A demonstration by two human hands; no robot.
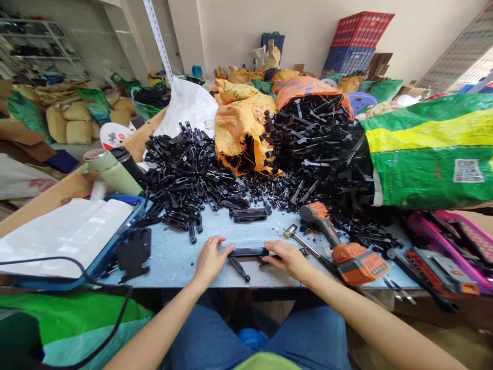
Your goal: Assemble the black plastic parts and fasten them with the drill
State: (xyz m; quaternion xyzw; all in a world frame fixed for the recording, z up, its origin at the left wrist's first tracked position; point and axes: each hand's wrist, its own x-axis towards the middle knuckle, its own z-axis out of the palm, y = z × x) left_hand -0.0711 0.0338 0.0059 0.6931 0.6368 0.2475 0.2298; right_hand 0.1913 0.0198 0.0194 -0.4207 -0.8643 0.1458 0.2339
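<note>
Near the front edge of the light blue tabletop (169,262), a long black bar (248,252) lies level between my hands. My left hand (211,256) pinches its left end between thumb and fingers. The right end is in my right hand (285,257), with the fingers closed around it. A short black link (239,269) slants down from the bar's left end toward the table edge. Under my right fingers a little more black material shows, partly hidden. Just beyond the bar lies a small stack of black parts (250,214).
An orange cordless driver (346,252) and a hammer (304,244) lie to the right. Heaps of black links (188,174) and small screws spread behind. A blue tray (133,210) with white paper, a green bottle (111,172) and a pink basket (458,246) flank the work area.
</note>
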